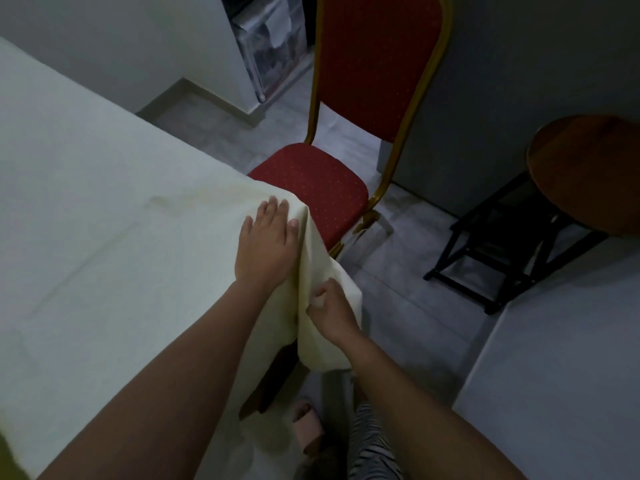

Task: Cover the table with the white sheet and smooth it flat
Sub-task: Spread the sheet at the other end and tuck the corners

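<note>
- white sheet is covering the table, mostly flat already
- left hand is pressing the corner, fingers straight
- right hand is pinching the hanging fold, which I'd say is needing tidying yet

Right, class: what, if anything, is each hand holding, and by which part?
The right hand pinches the white sheet at its hanging corner fold; the left hand holds nothing, pressing flat on top.
</note>
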Demonstrator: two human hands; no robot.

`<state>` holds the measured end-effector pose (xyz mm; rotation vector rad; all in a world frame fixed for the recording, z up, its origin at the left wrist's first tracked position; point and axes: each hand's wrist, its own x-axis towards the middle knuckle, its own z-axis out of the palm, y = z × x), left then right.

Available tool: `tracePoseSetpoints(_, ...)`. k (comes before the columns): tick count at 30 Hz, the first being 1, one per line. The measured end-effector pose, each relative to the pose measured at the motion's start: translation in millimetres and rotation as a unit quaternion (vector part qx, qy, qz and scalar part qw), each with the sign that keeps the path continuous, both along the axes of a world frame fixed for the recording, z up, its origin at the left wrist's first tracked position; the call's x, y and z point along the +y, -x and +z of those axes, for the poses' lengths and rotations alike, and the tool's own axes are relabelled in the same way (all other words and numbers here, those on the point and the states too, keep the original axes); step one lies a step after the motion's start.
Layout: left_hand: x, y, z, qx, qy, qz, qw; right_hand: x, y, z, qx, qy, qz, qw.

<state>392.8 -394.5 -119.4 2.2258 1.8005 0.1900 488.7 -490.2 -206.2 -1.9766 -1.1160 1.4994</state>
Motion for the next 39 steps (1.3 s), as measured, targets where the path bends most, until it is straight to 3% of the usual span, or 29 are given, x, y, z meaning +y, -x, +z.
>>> tracePoseSetpoints(3, 0, 1, -2, -0.006, -0.008, -0.005, 1.0, 13, 5, -21, 0.032, -0.009, -0.049, 0.998)
tracePoseSetpoints(10, 0, 3, -4, -0.014, -0.018, -0.016, 1.0, 17, 8, -52, -0.154, -0.018, -0.044, 0.987)
tracePoseSetpoints(11, 0, 3, -4, -0.014, -0.02, -0.017, 1.0, 10, 10, -51, -0.131, -0.017, -0.048, 0.99)
tracePoseSetpoints(15, -1, 2, -3, -0.011, -0.025, -0.021, 0.999, -21, 9, -46, 0.109, 0.061, -0.139, 0.982)
tracePoseSetpoints(19, 0, 2, -4, -0.007, -0.026, -0.02, 0.999, -29, -15, -49, 0.139, 0.036, -0.214, 0.966)
tracePoseSetpoints(22, 0, 1, -4, -0.005, -0.028, -0.021, 0.999, -34, -20, -50, 0.018, -0.01, -0.187, 0.982)
tracePoseSetpoints(25, 0, 2, -5, 0.001, -0.032, -0.025, 0.999, -35, -20, -56, -0.123, -0.038, -0.178, 0.976)
tracePoseSetpoints(30, 0, 2, -5, 0.013, -0.032, -0.031, 0.999, 2, -2, -39, -0.173, -0.097, -0.142, 0.97)
tracePoseSetpoints(34, 0, 2, -5, 0.018, -0.036, -0.032, 0.999, 36, 12, -15, -0.24, -0.193, -0.176, 0.935)
tracePoseSetpoints(39, -1, 3, -5, 0.015, -0.041, -0.037, 0.998, 51, -22, -15, -0.301, -0.214, -0.164, 0.915)
